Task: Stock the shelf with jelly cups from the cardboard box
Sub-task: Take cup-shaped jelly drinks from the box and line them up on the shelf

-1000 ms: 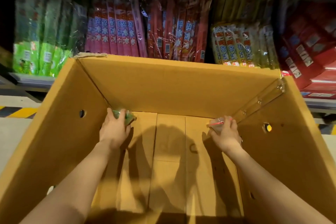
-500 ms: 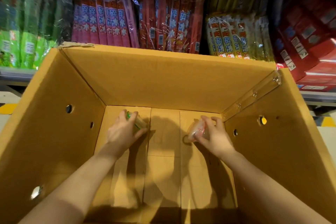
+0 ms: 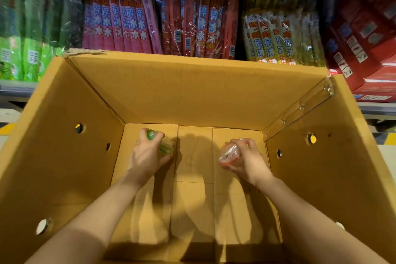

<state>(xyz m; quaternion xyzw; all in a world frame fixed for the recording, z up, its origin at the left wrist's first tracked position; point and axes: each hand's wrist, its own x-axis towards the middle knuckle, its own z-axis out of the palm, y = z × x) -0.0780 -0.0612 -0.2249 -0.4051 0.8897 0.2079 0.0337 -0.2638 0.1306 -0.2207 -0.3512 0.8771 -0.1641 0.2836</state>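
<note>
My two bare forearms reach down into the cardboard box (image 3: pixel 64 135), a deep open carton whose floor shows only flaps and my arms' shadows. Small round holes pierce its side walls — three on the left, at least two on the right. My left hand (image 3: pixel 147 154) curls around one green jelly cup (image 3: pixel 164 146), and my right hand (image 3: pixel 246 159) wraps its fingers around one red jelly cup (image 3: pixel 229 153); both cups sit low, near the box's far wall, well apart from each other. Past the rim stands the shelf (image 3: pixel 17 89), packed with upright wrapped snack packs (green (image 3: pixel 27 28), pink (image 3: pixel 120 21), red (image 3: pixel 197 21), yellow (image 3: pixel 278 36)) — four colour groups — and stacked red cartons (image 3: pixel 364 34) at the right.
</note>
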